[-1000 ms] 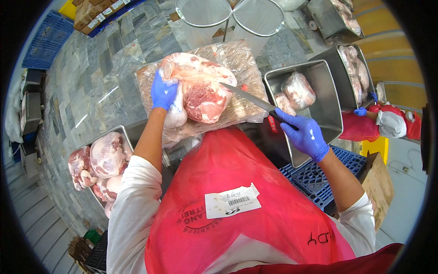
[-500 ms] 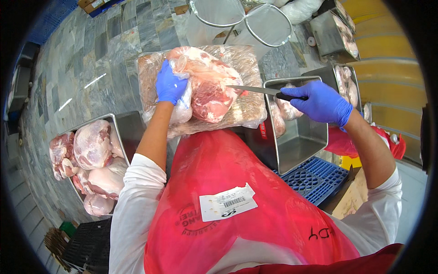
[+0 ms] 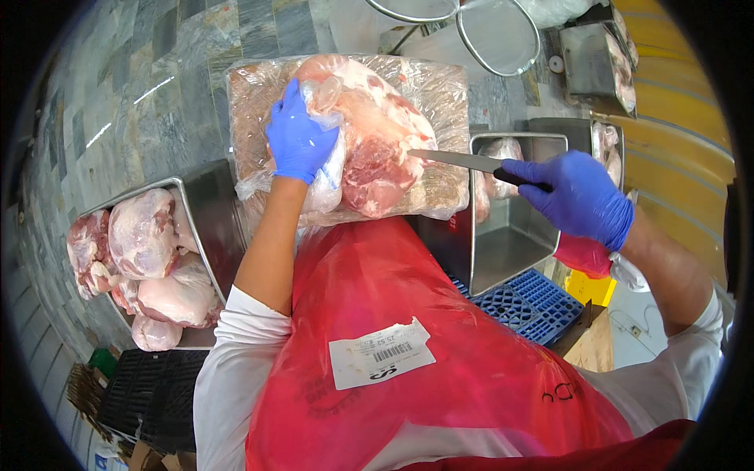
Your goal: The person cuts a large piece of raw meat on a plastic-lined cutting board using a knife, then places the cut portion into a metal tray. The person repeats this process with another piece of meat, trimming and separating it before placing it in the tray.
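A large raw cut of meat [image 3: 385,169] with pale fat and a dark red cut face lies on a plastic-wrapped block [image 3: 441,86] in front of me. My left hand [image 3: 298,140], in a blue glove, presses on the meat's left side with curled fingers and grips it; clear plastic bunches beside it. The fingertips are partly hidden. My right hand [image 3: 577,196], also blue-gloved, is closed round the black handle of a knife [image 3: 463,160]. Its blade points left, with the tip at the meat's right edge.
On my left, a metal tub [image 3: 224,224] holds several big meat pieces [image 3: 145,235]. Another metal tub [image 3: 514,255] with some meat stands at right, above a blue plastic pallet [image 3: 518,306]. Wire hoops with clear bags [image 3: 499,39] stand beyond; part of another person in red [image 3: 585,255] shows at right.
The whole view has shifted a little. My left hand keeps its hold on the meat, and the knife tip stays at about the same spot on the meat's right edge.
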A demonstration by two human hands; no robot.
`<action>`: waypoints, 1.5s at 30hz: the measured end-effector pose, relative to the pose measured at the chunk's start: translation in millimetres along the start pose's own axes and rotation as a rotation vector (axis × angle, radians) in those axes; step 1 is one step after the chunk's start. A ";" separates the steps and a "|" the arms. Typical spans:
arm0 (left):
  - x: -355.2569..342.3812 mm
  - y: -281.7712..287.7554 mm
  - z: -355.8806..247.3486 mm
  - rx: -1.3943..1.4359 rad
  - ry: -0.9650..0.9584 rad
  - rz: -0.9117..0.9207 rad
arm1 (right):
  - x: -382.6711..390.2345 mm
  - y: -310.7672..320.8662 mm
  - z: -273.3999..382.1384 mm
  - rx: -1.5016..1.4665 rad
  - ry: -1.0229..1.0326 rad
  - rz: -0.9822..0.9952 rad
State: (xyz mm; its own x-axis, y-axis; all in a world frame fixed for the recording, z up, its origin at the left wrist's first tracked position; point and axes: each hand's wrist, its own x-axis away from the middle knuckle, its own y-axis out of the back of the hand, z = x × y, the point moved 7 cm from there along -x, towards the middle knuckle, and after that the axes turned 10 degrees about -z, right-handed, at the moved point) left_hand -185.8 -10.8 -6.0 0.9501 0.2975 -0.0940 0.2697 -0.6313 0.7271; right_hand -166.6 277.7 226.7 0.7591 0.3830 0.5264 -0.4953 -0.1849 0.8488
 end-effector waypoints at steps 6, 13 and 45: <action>4.6 2.8 9.0 -0.005 -0.045 -0.101 | 49.8 -67.3 -5.7 -0.116 0.019 -0.267; -9.1 -11.7 11.7 0.011 -0.025 -0.027 | 95.4 -175.2 -19.6 -0.224 -0.121 -0.519; -15.5 -6.8 16.8 0.097 -0.116 -0.065 | 154.2 -193.3 -28.8 -0.517 -0.271 -0.599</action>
State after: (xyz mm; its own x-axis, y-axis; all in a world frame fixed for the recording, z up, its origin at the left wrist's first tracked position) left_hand -199.8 -23.2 -20.9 0.9405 0.2586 -0.2204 0.3394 -0.6815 0.6484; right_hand 34.0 398.5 142.4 0.9982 0.0413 0.0429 -0.0568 0.4443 0.8941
